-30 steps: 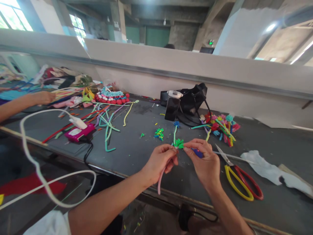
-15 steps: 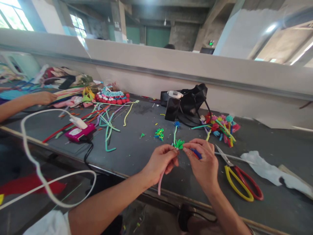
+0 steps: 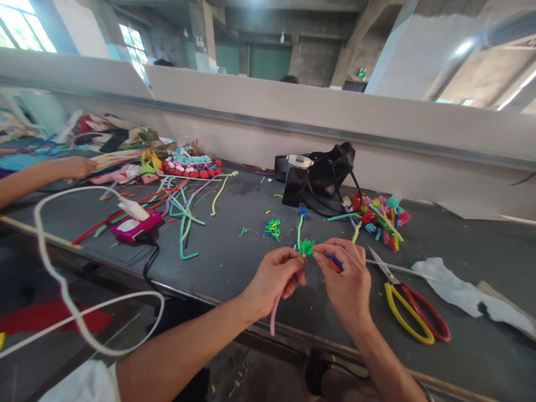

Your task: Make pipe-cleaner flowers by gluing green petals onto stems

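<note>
My left hand (image 3: pixel 280 274) is closed in a pinch around a pink pipe-cleaner stem (image 3: pixel 274 318), its lower end hanging below the fingers. A bushy green pipe-cleaner flower head (image 3: pixel 306 247) sits at those fingertips. My right hand (image 3: pixel 345 273) is closed too, thumb and forefinger touching the flower's right edge. Tucked in its fingers is a small tool with a blue and orange handle (image 3: pixel 335 262); its working end is hidden. Just beyond lies a blue flower (image 3: pixel 303 212) on a pale green stem. Short green, yellow and blue clippings (image 3: pixel 272 229) are piled to the left.
Scissors (image 3: pixel 408 312) with yellow and red handles lie right of my right hand. Behind are a bunch of finished flowers (image 3: pixel 379 218), a phone (image 3: pixel 295 186) and a black bag (image 3: pixel 333 170). Leftward lie loose pipe cleaners (image 3: pixel 184 218), a magenta power adapter (image 3: pixel 137 226) and another person's hand (image 3: pixel 75 167).
My right hand has shifted very slightly left and turned a little, showing more orange on the tool handle. The left hand keeps its hold on the stem.
</note>
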A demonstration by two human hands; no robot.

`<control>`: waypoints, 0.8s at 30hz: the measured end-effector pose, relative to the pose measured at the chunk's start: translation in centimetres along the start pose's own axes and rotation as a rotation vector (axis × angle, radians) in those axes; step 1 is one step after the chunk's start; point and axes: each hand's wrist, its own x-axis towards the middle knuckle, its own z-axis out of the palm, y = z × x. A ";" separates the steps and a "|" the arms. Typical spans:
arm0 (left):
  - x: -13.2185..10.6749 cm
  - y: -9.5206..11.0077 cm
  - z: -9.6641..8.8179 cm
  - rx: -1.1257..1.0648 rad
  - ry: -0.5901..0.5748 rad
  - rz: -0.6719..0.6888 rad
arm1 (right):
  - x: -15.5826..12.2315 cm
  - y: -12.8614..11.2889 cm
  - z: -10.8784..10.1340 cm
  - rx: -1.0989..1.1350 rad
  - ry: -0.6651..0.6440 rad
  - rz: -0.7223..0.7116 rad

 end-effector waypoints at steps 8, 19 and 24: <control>-0.1 0.2 0.0 0.035 0.016 0.012 | 0.1 0.0 0.0 -0.014 -0.011 0.002; -0.2 0.2 0.0 0.095 0.025 0.041 | 0.1 -0.3 -0.1 -0.064 0.023 -0.049; -0.1 0.2 0.0 0.091 0.030 0.045 | 0.3 -0.6 -0.2 -0.048 0.024 -0.057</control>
